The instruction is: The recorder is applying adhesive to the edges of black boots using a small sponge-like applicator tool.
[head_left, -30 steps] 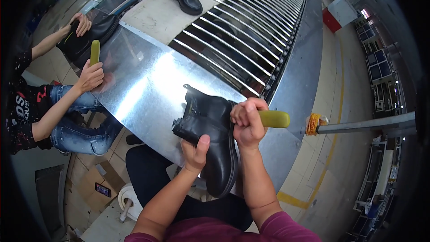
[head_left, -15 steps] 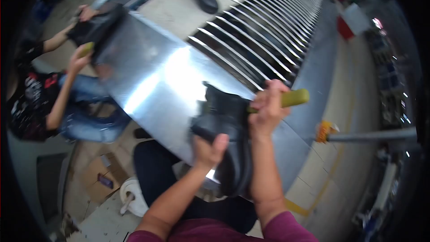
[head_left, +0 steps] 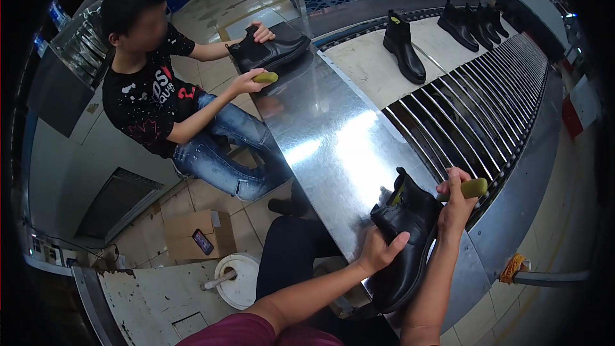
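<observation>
A black leather ankle boot (head_left: pixel 406 243) is tilted over the near edge of the metal table, its toe toward me and its opening pointing away. My left hand (head_left: pixel 382 251) grips the boot's left side, thumb across the upper. In my right hand (head_left: pixel 455 205) is a tool with an olive-green handle (head_left: pixel 475 188), held against the boot's right side near the top. The hand and boot hide the tool's working end, so its kind does not show.
To the left, a seated co-worker (head_left: pixel 154 83) holds another black boot (head_left: pixel 272 51) and a similar green-handled tool (head_left: pixel 265 77). Beyond the metal table (head_left: pixel 314 122) runs a roller conveyor (head_left: pixel 471 115) with several boots (head_left: pixel 458 25) on pale boards. A cardboard box (head_left: pixel 186 234) and white bucket (head_left: pixel 242 285) stand low left.
The view has swung left, so the co-worker, table and conveyor appear farther right. Both my hands keep their hold on the boot and the tool.
</observation>
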